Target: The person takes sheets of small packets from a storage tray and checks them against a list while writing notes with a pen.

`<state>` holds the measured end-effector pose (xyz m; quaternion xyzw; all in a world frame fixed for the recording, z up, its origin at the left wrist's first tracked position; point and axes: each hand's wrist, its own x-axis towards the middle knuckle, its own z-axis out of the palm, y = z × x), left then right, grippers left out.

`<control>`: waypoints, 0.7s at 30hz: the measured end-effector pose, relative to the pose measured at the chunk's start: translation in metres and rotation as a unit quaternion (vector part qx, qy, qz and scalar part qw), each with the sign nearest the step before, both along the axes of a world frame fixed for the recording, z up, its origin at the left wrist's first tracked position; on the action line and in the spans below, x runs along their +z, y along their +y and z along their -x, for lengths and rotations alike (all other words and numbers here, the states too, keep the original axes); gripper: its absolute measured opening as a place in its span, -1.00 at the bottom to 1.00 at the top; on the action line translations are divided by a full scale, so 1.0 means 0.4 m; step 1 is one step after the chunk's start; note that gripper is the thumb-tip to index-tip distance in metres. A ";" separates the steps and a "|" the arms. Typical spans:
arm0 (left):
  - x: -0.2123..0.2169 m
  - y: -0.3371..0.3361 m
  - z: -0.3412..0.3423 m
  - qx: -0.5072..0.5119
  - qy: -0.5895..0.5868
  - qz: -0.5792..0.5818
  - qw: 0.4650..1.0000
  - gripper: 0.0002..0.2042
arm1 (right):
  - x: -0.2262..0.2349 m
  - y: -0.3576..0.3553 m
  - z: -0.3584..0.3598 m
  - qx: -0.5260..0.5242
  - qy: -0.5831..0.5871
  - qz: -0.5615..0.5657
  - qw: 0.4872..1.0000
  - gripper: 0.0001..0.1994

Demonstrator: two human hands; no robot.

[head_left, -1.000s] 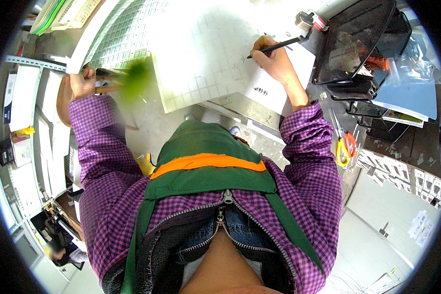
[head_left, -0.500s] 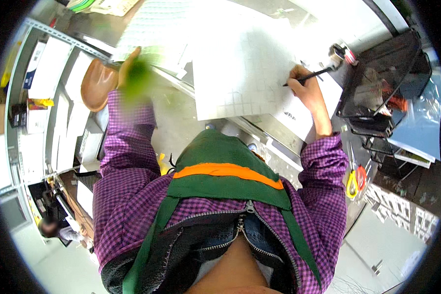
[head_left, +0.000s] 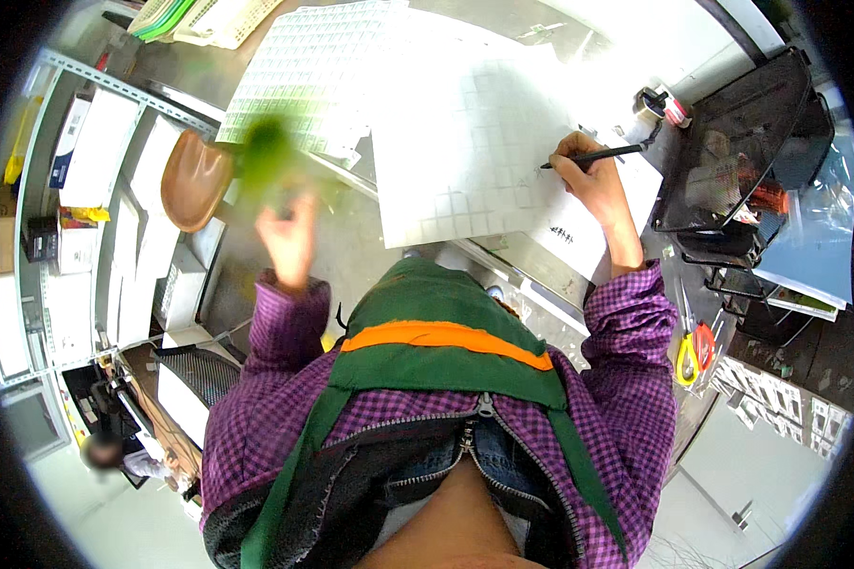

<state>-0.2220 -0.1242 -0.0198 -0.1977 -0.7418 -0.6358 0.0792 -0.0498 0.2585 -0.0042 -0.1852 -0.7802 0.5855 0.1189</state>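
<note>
In my right hand (head_left: 590,180) is a slim black pen (head_left: 603,154). Its tip points down at a large white sheet (head_left: 427,161) with faint grid squares, near the sheet's right side. A smaller white paper (head_left: 593,232) with dark handwriting sticks out under that hand. My left hand (head_left: 292,237) is raised left of the large sheet and smeared by motion, so its fingers are hard to read. Just beyond it floats a blurred green shape (head_left: 269,152); I cannot make out its kind or whether the hand touches it. A green-printed grid sheet (head_left: 304,66) lies farther back.
A brown tray-like bowl (head_left: 194,180) is beside metal shelving (head_left: 123,95) on the left. Black mesh trays (head_left: 731,142) stand at the right, with yellow- and red-handled scissors (head_left: 693,351) nearer me. Another person (head_left: 142,460) is at the far lower left.
My left hand has come back toward my body and slightly right, away from the green-printed sheet. My right hand keeps its grip on the pen, nearly in place.
</note>
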 end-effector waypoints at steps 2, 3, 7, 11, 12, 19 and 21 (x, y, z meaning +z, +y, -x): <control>0.078 0.091 -0.106 -0.152 0.103 0.158 0.970 -0.49 | 0.010 -0.006 0.002 -0.008 0.012 0.032 0.999 -0.93; 0.110 0.142 -0.152 -0.220 0.174 0.213 0.936 -0.45 | 0.017 -0.007 0.001 -0.009 0.018 0.046 0.999 -0.93; 0.103 0.233 -0.171 -0.371 0.149 0.395 0.827 -0.41 | -0.004 0.021 -0.013 -0.071 0.118 0.175 0.975 -0.96; 0.115 0.220 -0.114 -0.403 0.195 0.377 0.811 -0.46 | 0.023 0.037 -0.035 -0.096 0.244 0.209 0.942 -0.92; 0.125 0.216 -0.102 -0.416 0.191 0.359 0.813 -0.47 | 0.023 0.050 -0.040 -0.113 0.255 0.207 0.938 -0.91; 0.163 0.203 0.086 -0.092 0.150 0.071 0.982 -0.76 | 0.052 0.064 -0.070 -0.151 0.363 0.234 0.889 -0.87; 0.191 0.196 0.153 0.041 0.069 0.004 0.997 -0.80 | 0.051 0.058 -0.068 -0.146 0.360 0.244 0.889 -0.87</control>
